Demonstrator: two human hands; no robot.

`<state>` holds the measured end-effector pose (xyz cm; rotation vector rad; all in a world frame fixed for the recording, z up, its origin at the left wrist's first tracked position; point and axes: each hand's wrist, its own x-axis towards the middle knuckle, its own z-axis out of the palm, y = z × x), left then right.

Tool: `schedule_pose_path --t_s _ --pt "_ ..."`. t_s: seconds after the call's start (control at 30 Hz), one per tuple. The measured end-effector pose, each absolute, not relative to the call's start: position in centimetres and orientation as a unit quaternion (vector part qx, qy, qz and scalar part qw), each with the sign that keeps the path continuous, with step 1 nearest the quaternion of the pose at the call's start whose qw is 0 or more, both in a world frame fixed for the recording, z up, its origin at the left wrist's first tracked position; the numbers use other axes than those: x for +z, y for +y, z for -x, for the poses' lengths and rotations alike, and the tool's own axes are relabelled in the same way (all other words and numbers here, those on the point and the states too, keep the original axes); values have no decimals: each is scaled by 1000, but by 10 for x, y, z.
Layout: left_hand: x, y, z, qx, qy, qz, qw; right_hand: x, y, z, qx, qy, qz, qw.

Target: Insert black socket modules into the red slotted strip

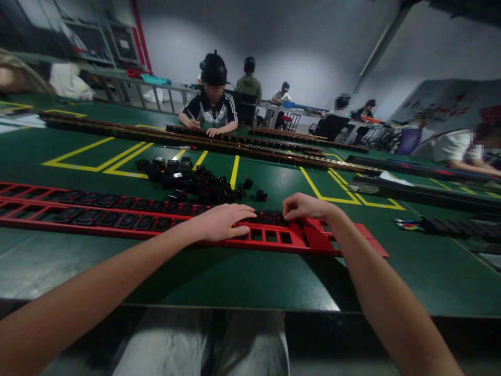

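Red frame (254,244) lies on the worktop (242,284), partly filled with black sockets (110,219). We seem to be seating sockets: our left hand (225,221) rests flat, fingers extended, across the frame; our right hand (303,207) curls at its far row, grip unclear. Continuing likely calls for careful alignment.

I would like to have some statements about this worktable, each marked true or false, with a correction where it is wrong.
1. The left hand lies over the red frame. True.
2. The right hand is inside the loose pile. False: its fingers are at the frame, by the end of the back row of black sockets.
3. A pile of black parts lies beyond the frame. True.
4. The table is white. False: it is green, with yellow lines.
5. A person is across the table. True.
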<state>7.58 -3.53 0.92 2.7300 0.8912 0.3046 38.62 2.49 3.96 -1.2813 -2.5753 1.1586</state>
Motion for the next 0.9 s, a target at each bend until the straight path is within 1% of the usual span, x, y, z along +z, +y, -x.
schedule_pose_path --t_s 0.1,0.2,0.23,0.33,0.4,0.47,0.7,0.9 --pt "10 -36 -76 105 306 -938 128 37 26 -386 399 -821 406 40" --pt "10 -36 -75 106 303 -938 130 32 28 -385 400 -806 426 95" --pt "10 -36 -75 107 302 -938 130 29 29 -383 379 -802 445 118" --pt "11 -37 -75 103 301 -939 129 18 30 -376 260 -800 517 161" --pt "12 -38 -75 94 306 -939 129 10 28 -370 201 -800 542 161" --pt "13 -40 -75 87 314 -936 131 4 25 -365 186 -804 543 152" --pt "11 -44 -73 83 318 -936 126 -2 7 -366 188 -788 572 130" --pt "13 -47 -74 67 316 -939 119 2 1 -362 222 -759 600 120"
